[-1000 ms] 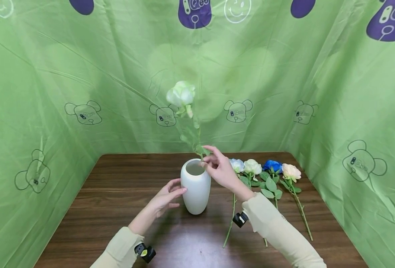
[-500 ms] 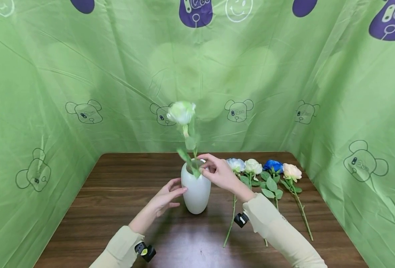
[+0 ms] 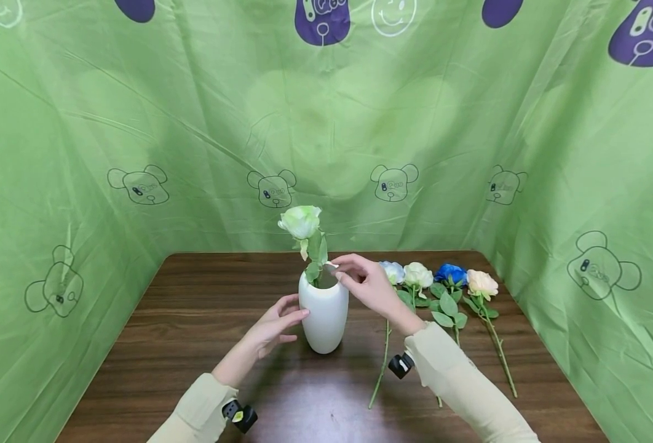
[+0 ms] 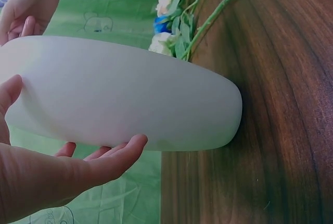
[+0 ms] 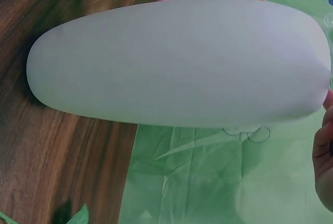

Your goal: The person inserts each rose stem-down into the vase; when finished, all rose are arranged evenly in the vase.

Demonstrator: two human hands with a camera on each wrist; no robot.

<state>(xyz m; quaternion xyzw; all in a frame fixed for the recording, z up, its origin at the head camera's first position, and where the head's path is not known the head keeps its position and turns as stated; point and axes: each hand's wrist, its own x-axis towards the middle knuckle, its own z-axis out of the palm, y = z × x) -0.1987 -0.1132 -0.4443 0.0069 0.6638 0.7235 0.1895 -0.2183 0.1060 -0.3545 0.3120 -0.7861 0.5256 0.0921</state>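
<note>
A tall white vase (image 3: 324,320) stands upright on the brown table. One rose (image 3: 300,223), white with a pale green tint, stands in it with its stem inside the mouth, leaning left. My left hand (image 3: 271,329) rests against the vase's left side, fingers spread; in the left wrist view its thumb (image 4: 11,89) lies at the vase's upper part. My right hand (image 3: 368,286) is at the right of the mouth, fingers loosely bent right at the rim, apart from the stem. The right wrist view shows the vase (image 5: 177,62) side-on, with its contents hidden.
Right of the vase lie several more roses: a pale blue one (image 3: 392,272), a cream one (image 3: 417,276), a deep blue one (image 3: 451,274) and a peach one (image 3: 482,284). Their stems point toward the front. Green printed cloth (image 3: 205,154) surrounds the table (image 3: 193,307).
The rose has gone down into the vase and leans left. My right hand has let go of its stem and lowered slightly to the rim. My left hand has stayed at the vase.
</note>
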